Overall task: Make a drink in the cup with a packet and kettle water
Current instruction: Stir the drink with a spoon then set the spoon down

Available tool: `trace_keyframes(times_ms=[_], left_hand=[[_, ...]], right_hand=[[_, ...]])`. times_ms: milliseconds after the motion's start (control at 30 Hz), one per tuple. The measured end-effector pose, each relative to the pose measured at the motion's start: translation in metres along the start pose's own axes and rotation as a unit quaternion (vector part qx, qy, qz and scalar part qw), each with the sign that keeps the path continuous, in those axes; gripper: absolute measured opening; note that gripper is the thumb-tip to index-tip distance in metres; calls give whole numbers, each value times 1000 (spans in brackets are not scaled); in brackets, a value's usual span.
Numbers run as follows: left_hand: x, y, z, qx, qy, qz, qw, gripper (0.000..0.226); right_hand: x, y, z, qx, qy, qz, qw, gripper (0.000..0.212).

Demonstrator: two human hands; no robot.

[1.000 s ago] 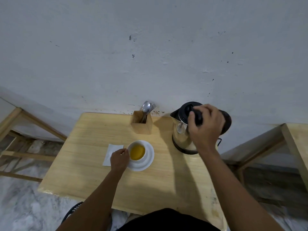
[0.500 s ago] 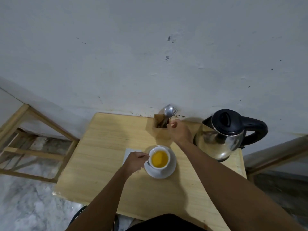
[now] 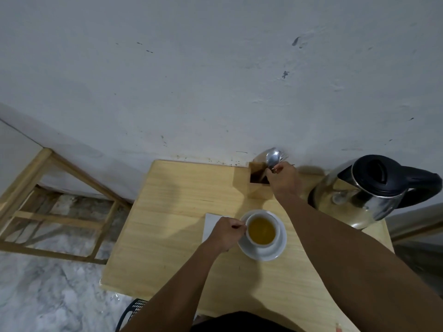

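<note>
A white cup (image 3: pixel 261 230) full of amber liquid stands on a white saucer (image 3: pixel 266 252) on the wooden table (image 3: pixel 167 236). My left hand (image 3: pixel 226 233) is closed on the cup's handle at its left side. A white packet (image 3: pixel 211 224) lies flat on the table, partly under that hand. My right hand (image 3: pixel 282 179) is at the wooden cutlery holder (image 3: pixel 257 185) by the wall, its fingers pinched on the stem of a spoon (image 3: pixel 272 157) that sticks up from the holder. The steel kettle (image 3: pixel 359 200) with a black lid and handle stands at the right.
A fork stands in the cutlery holder beside the spoon. The table's back edge meets a white wall. A wooden frame (image 3: pixel 60 212) stands on the marble floor to the left. A dark slotted plastic object (image 3: pixel 130 312) shows below the table's front edge.
My right hand let go of the kettle handle, moved left to the cutlery holder and closed on the spoon. My left hand stayed at the cup. The camera view shifted left.
</note>
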State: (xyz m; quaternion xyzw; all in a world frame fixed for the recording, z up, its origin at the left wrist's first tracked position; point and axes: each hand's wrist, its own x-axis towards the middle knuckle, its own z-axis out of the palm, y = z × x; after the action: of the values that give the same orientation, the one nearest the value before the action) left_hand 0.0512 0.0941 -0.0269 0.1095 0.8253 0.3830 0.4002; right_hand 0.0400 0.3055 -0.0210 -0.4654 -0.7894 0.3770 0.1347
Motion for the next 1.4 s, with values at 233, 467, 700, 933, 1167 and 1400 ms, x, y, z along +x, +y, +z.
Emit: trace_keyframes(times_ms=[233, 467, 700, 933, 1167, 1400], left_hand=[[2, 0, 0, 2, 0, 11, 1000, 14], [4, -6, 0, -8, 1, 10, 1000, 15], [1, -4, -1, -9, 4, 19, 1000, 14], [2, -7, 0, 7, 19, 31, 999, 18], [-8, -5, 6, 8, 41, 56, 998, 27], [-13, -6, 13, 7, 65, 49, 997, 27]], right_hand=[[-2, -9, 0, 3, 30, 18, 999, 27], [-8, -14, -4, 22, 53, 39, 998, 20], [-40, -37, -37, 211, 122, -38, 969, 16], [-94, -32, -99, 331, 138, -210, 910, 5], [-126, 13, -105, 238, -18, -140, 961, 20], [-152, 58, -98, 138, -185, -35, 972, 22]])
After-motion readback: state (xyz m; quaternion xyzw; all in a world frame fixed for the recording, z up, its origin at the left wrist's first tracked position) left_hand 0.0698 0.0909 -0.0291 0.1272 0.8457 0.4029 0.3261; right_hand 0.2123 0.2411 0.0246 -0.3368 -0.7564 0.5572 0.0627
